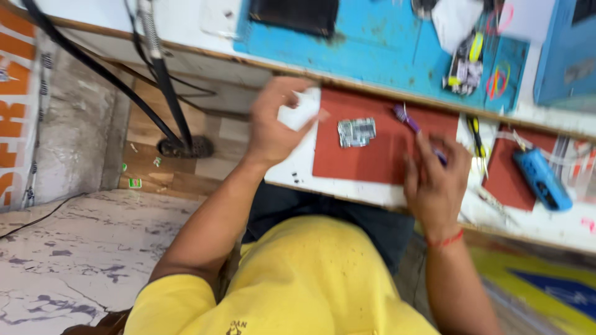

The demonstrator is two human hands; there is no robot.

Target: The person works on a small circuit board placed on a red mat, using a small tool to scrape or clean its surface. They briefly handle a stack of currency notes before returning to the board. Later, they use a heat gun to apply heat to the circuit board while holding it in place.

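My left hand [276, 121] is closed around a small white piece of tissue or cloth [299, 110] at the left edge of a red mat [372, 158]. My right hand [434, 183] grips a purple-handled tool [406, 119] whose tip points up and left over the mat. A small silver circuit board [356, 131] lies on the mat between the two hands, touched by neither. The picture is blurred by motion.
A blue work mat [385, 43] with a dark device [295, 13] and small parts lies further back. A blue gadget [542, 178], yellow-handled tweezers [477, 138] and a second red mat [506, 170] sit to the right. Black cables [164, 80] hang at the left over the floor.
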